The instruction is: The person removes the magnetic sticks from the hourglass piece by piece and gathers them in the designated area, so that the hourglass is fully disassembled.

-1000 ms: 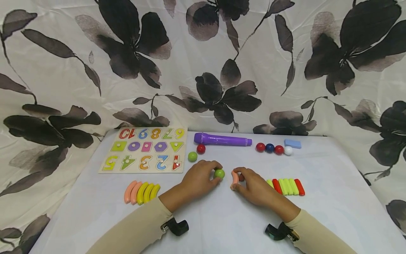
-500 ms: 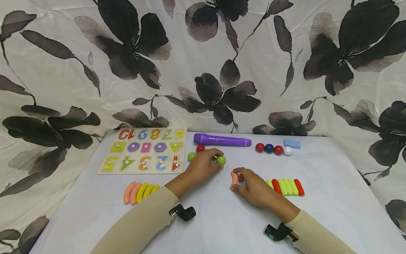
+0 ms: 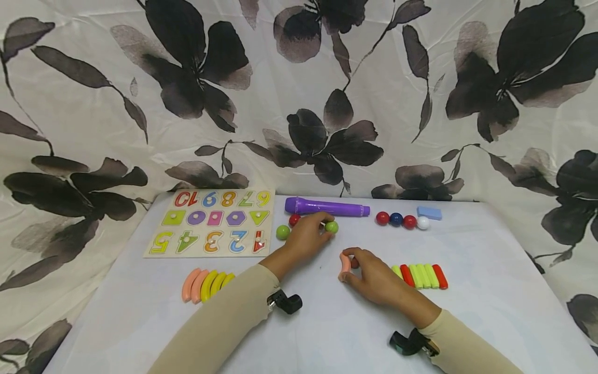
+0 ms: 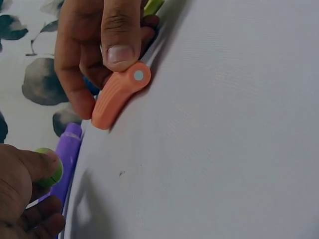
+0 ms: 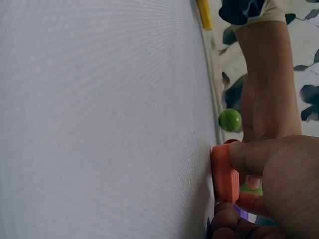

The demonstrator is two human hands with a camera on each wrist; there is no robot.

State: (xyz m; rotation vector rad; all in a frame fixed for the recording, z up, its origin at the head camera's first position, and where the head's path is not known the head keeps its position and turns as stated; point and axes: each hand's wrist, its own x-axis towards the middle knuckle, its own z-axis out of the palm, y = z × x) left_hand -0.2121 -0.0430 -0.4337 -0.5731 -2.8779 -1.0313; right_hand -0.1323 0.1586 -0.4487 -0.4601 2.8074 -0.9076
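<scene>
My left hand (image 3: 302, 238) pinches a green ball (image 3: 331, 227) between thumb and fingers, just in front of a purple tube (image 3: 348, 210) with a wider left end. Another green ball (image 3: 282, 232) and a red ball (image 3: 294, 220) lie beside that hand, which overlaps the red one. Lower and to the right, my right hand (image 3: 371, 275) grips a salmon-orange curved piece (image 3: 344, 264) by its two ends. In the left wrist view this curved piece (image 4: 117, 97) shows a pale round dot on one end, under the thumb.
At the back left lies a puzzle board (image 3: 205, 249) with numbers and shapes. Pink and yellow curved pieces (image 3: 206, 285) line up before it. Red and lime sticks (image 3: 422, 276) lie right of my right hand. Several balls (image 3: 396, 219) and a blue block (image 3: 429, 213) sit at the back right.
My left hand has carried the green ball away from me and slightly right, up toward the purple tube. The right hand stays where it was, still holding the curved piece.
</scene>
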